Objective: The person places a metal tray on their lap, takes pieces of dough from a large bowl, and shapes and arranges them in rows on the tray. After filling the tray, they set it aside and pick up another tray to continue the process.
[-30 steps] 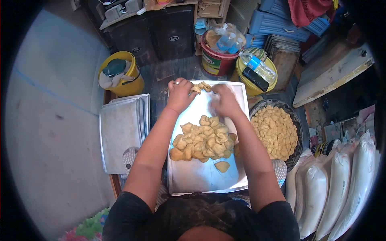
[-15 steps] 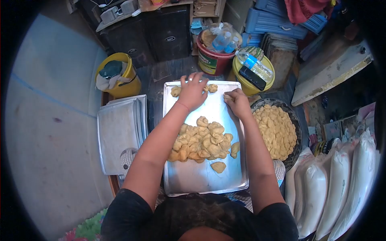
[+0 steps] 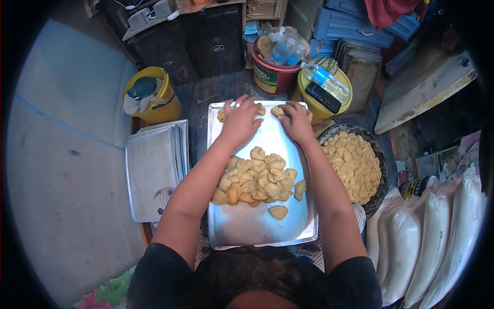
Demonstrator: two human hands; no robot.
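Right by the far edge of the metal tray, both hands are among small pieces of dough. The left hand lies palm down near the far left corner, its fingers spread and open, with one dough piece showing on its outer side and another peeking out by its fingertips. The right hand sits near the opposite corner, fingers bent beside a dough lump; from here I cannot tell whether they pinch it or merely touch it.

Nearer the person, the big dough heap covers the tray's middle and left, between the forearms. Two loose pieces lie apart from it, one to its right and the other on the near side. Just beyond the right forearm, a round dark pan holds many more dough pieces, packed closely together.
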